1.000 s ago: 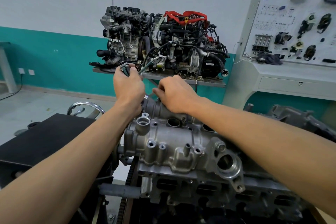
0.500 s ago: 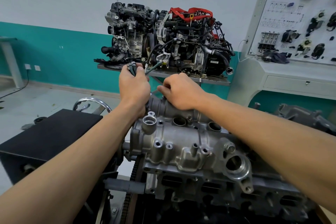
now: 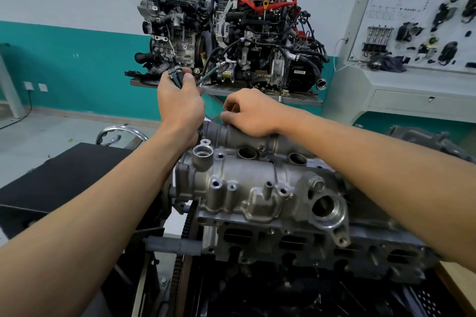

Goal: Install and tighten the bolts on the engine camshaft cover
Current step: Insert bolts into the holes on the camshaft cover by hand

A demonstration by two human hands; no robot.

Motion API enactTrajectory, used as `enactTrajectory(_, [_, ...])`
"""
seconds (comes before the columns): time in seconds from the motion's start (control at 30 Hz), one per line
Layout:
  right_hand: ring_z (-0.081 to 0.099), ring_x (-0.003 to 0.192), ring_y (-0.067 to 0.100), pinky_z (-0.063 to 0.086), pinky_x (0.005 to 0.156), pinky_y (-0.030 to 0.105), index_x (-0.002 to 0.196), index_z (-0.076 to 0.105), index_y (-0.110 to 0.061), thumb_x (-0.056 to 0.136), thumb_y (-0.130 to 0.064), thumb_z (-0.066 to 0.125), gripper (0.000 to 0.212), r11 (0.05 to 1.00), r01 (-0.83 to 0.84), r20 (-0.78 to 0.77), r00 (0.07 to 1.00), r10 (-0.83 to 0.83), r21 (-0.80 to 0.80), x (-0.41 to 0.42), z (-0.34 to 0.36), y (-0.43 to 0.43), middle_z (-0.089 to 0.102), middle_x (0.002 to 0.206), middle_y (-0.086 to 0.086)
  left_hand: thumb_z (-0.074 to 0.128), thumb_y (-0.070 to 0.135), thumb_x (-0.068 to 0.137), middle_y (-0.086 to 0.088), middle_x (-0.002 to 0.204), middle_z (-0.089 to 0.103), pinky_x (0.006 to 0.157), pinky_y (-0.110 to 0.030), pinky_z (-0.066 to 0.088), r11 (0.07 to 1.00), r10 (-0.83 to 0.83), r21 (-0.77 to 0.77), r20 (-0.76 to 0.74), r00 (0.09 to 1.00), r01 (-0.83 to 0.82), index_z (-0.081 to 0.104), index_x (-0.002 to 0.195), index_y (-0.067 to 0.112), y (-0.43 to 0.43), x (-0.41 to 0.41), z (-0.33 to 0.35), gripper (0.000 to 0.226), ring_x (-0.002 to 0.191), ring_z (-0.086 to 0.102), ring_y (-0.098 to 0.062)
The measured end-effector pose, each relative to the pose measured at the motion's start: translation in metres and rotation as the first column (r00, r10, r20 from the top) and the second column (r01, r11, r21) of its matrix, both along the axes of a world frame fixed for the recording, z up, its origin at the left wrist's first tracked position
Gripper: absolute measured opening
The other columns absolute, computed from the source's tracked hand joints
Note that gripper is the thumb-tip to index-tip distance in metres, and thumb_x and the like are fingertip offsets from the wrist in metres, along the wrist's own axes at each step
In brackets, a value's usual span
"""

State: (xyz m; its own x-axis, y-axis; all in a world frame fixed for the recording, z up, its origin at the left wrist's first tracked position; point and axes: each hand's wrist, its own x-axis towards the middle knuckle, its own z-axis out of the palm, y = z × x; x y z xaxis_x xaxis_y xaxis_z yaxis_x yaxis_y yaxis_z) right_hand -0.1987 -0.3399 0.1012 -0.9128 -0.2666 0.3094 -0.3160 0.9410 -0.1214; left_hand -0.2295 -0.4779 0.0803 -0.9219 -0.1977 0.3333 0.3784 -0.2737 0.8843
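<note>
The grey aluminium camshaft cover point(image 3: 247, 188) sits on top of the engine head in front of me. My left hand point(image 3: 180, 108) grips the dark handle of a tool point(image 3: 175, 77) upright at the cover's far left end; the tool's tip is hidden behind the hand. My right hand point(image 3: 249, 116) rests on the far ridge of the cover, fingers curled and pinching something small beside the tool; what it pinches is hidden. Empty bolt holes show along the near edge of the cover.
A complete display engine point(image 3: 231, 41) stands on a grey shelf behind the hands. A white training panel point(image 3: 417, 15) with mounted parts rises at the right. A black block point(image 3: 64, 177) lies at the left, and a toothed belt point(image 3: 185, 221) hangs at the head's left end.
Both hands stay at the cover's far left end with little movement. The view has shifted slightly, so the engine sits a little lower and further right in frame.
</note>
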Motion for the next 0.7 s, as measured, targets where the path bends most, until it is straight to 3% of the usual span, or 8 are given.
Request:
enactTrajectory(0.17, [0.064,0.086,0.027,0.050,0.076,0.034,0.095,0.071,-0.004,0.099,-0.028,0.052,0.031,1.000,0.022,-0.017,1.000,-0.022,-0.002,-0.007,-0.005,-0.003,0.072,0.091,0.013,0.041,0.020,0.105,-0.003,0.079,0.047,0.054,-0.028,0.030,0.999,0.013,0.029,0.024,1.000,-0.014,0.050,0.115,0.011,0.004,-0.008,0.003,0.015,0.058,0.039,-0.013])
enactTrajectory(0.3, [0.065,0.085,0.026,0.051,0.078,0.034,0.097,0.072,-0.005,0.099,-0.028,0.053,0.030,1.000,0.020,-0.015,1.000,-0.020,0.014,-0.012,-0.003,-0.004,0.072,0.091,0.013,0.042,0.018,0.105,0.000,0.070,0.044,0.052,-0.029,0.030,0.999,0.027,0.022,0.000,1.000,-0.027,0.047,0.103,0.016,0.004,-0.011,0.004,0.006,0.057,0.038,-0.015])
enactTrajectory(0.47, [0.066,0.086,0.028,0.053,0.080,0.037,0.098,0.071,-0.006,0.099,-0.029,0.055,0.028,1.000,0.019,-0.011,1.000,-0.019,0.015,-0.012,-0.002,-0.006,0.072,0.093,0.012,0.041,0.016,0.105,0.000,0.068,0.042,0.052,-0.030,0.030,0.999,0.023,0.037,-0.009,1.000,-0.023,0.048,0.107,0.013,0.005,-0.012,0.004,0.007,0.055,0.037,-0.015])
enactTrajectory(0.53, [0.065,0.086,0.029,0.054,0.079,0.037,0.098,0.070,-0.007,0.099,-0.031,0.056,0.028,0.999,0.029,-0.012,1.000,-0.029,0.020,-0.011,0.000,-0.005,0.071,0.093,0.013,0.041,0.018,0.105,0.000,0.071,0.043,0.058,-0.034,0.032,0.998,0.052,0.022,-0.007,0.999,-0.052,0.047,0.103,0.015,0.006,-0.013,0.004,0.007,0.057,0.037,-0.016])
enactTrajectory(0.6, [0.065,0.085,0.032,0.051,0.072,0.036,0.100,0.070,-0.003,0.097,-0.038,0.059,0.037,0.998,0.053,-0.008,0.999,-0.053,0.044,-0.011,0.003,-0.006,0.071,0.093,0.017,0.041,0.019,0.104,-0.001,0.074,0.046,0.065,-0.039,0.036,0.997,0.069,0.018,0.003,0.998,-0.069,0.050,0.115,0.010,0.007,-0.012,0.005,0.017,0.060,0.041,-0.016])
enactTrajectory(0.7, [0.066,0.088,0.031,0.050,0.068,0.033,0.101,0.072,-0.004,0.093,-0.053,0.058,0.051,0.995,0.081,0.038,0.996,-0.084,0.063,-0.008,0.012,-0.007,0.072,0.096,0.017,0.042,0.022,0.103,-0.019,0.092,0.063,0.082,-0.049,0.047,0.997,0.076,0.002,0.011,0.997,-0.076,0.049,0.123,0.006,0.007,-0.013,0.005,0.026,0.082,0.064,-0.027])
